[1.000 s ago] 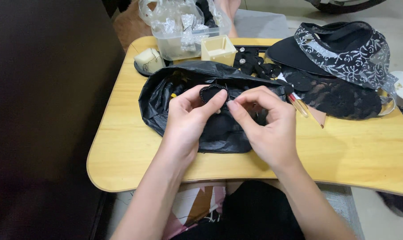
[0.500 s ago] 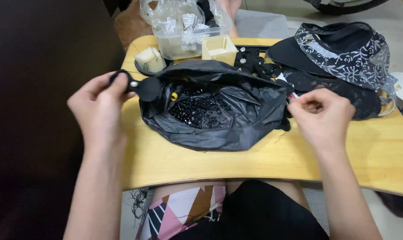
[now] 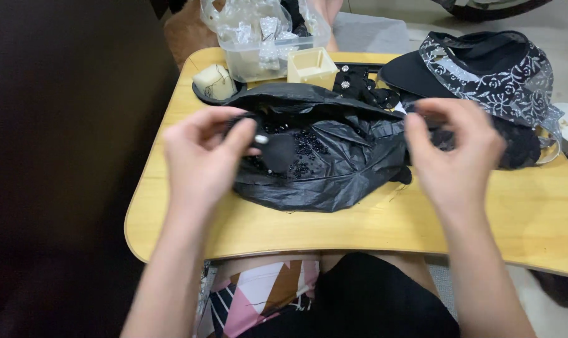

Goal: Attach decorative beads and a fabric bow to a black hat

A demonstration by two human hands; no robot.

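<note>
Both bare forearms rise from the lower edge of the head view and spread apart, the left from lower left, the right from lower right; the left hand point(image 3: 202, 156) is raised with its back to the camera, fingers bent and drawn toward the thumb, which points to the right, so the grip looks pinched, though motion blur leaves it unsure; the right hand point(image 3: 456, 156) is lifted at about the same height, back also toward the camera, its fingers curled forward and gathered near the thumb at the hand's upper left; the wrists are fairly straight; the hands are well apart.
</note>
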